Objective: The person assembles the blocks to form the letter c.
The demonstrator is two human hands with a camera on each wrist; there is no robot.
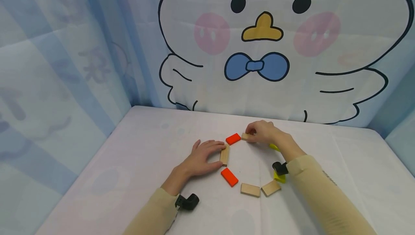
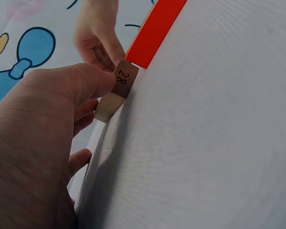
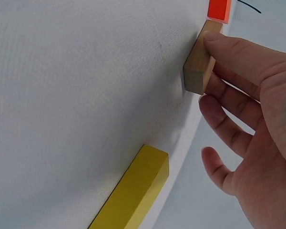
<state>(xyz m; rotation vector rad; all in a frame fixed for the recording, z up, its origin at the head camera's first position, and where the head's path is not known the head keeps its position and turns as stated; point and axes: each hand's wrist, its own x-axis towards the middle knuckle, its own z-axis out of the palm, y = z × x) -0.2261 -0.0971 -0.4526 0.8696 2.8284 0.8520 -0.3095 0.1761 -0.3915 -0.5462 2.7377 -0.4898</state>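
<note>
Wooden and coloured blocks lie in a rough ring on the table. At its left side my left hand (image 1: 205, 157) holds a plain wooden block (image 1: 224, 156) between thumb and fingers. The left wrist view shows the thumb against that block's end face (image 2: 126, 81), which bears dark marks like "28". On the far side, my right hand (image 1: 264, 132) pinches another wooden block (image 3: 200, 59), thumb on one side and fingers behind. A red block (image 1: 233, 138) sits between the two held blocks. The right forearm partly covers a yellow block (image 1: 274, 147).
Nearer me, the ring continues with a red block (image 1: 229, 177), a wooden block (image 1: 250, 190), another wooden block (image 1: 271, 188) and a yellow block (image 1: 279, 178). A white cloth covers the table (image 1: 155, 177). Printed curtains (image 1: 259, 94) stand behind it and to the sides.
</note>
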